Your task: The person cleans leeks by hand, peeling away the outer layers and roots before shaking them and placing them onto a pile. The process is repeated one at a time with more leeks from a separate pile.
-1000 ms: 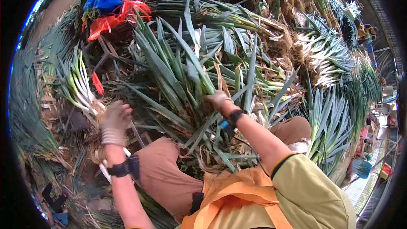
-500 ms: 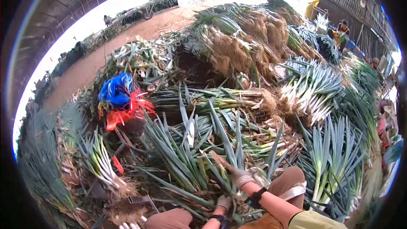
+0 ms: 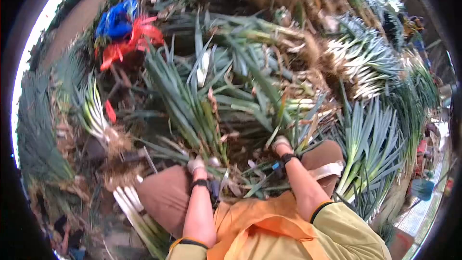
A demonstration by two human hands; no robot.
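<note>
My left hand (image 3: 196, 163), in a light glove, is low in the middle beside my left knee. It lies at the lower end of a bundle of long green onions (image 3: 180, 101); its fingers are hidden among the stalks. My right hand (image 3: 281, 143), also gloved, is near my right knee, at the base of some green leaves (image 3: 260, 79) that slant up and left. Its fingers are too blurred to make out. Loose leaves and husks (image 3: 240, 178) cover the ground between my arms.
Blue plastic (image 3: 115, 19) and red plastic strips (image 3: 137, 41) lie at the upper left. White-stalked onions (image 3: 365, 62) are piled at the upper right, with a leafy bundle (image 3: 365, 139) by my right knee. More white stalks (image 3: 132, 207) lie beside my left knee.
The view has tilted down. My right hand has moved down and right, away from the upright leaves, and my hands are farther apart. The leaves near my right hand now lean left.
</note>
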